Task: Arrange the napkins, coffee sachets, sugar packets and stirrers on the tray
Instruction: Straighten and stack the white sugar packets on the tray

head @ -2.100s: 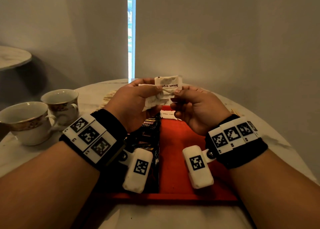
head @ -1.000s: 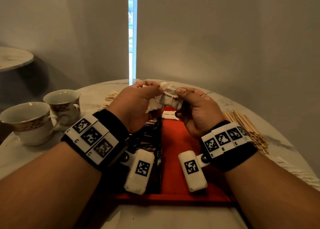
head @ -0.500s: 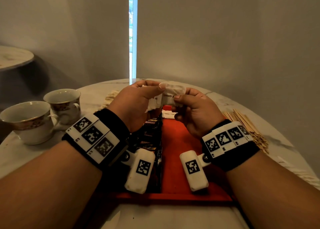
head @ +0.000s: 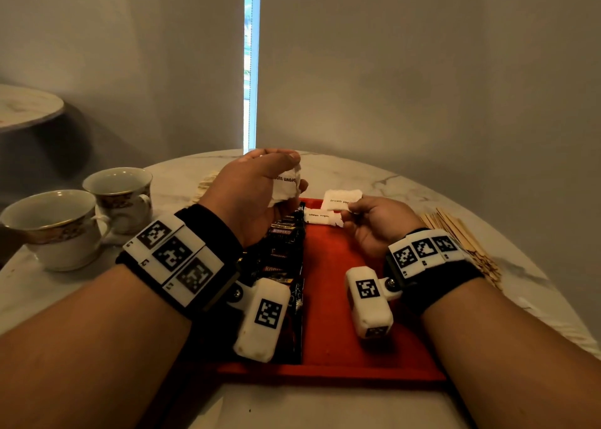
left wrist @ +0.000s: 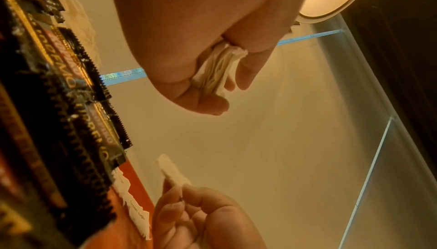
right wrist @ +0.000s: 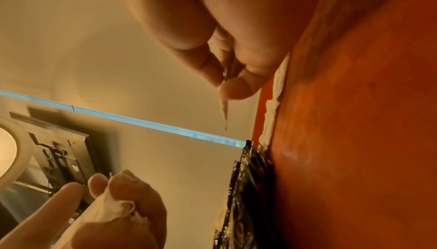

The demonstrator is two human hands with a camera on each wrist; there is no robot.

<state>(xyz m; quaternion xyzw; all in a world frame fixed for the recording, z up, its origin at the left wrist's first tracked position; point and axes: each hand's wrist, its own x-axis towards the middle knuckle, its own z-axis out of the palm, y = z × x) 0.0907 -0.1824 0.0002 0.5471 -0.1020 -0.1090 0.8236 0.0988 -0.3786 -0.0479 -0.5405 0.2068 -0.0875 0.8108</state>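
A red tray (head: 328, 298) lies in front of me with a row of dark coffee sachets (head: 283, 253) along its left side. One white brown-sugar packet (head: 320, 217) lies at the tray's far end. My left hand (head: 257, 188) grips a bunch of sugar packets (head: 286, 184) above the sachets; the bunch (left wrist: 217, 73) shows between its fingers in the left wrist view. My right hand (head: 374, 220) pinches a single sugar packet (head: 341, 199) just above the tray's far end, seen edge-on as the single packet (right wrist: 224, 111) in the right wrist view.
Two teacups (head: 65, 223) stand on the marble table at the left. Wooden stirrers (head: 461, 236) lie in a pile to the right of the tray. More pale sticks (head: 205, 184) lie behind my left hand. A wall is close behind the table.
My hands were together on the bunch of packets. They have parted: the right hand has drawn one packet out and lowered it to the tray's far end, while the left keeps the rest.
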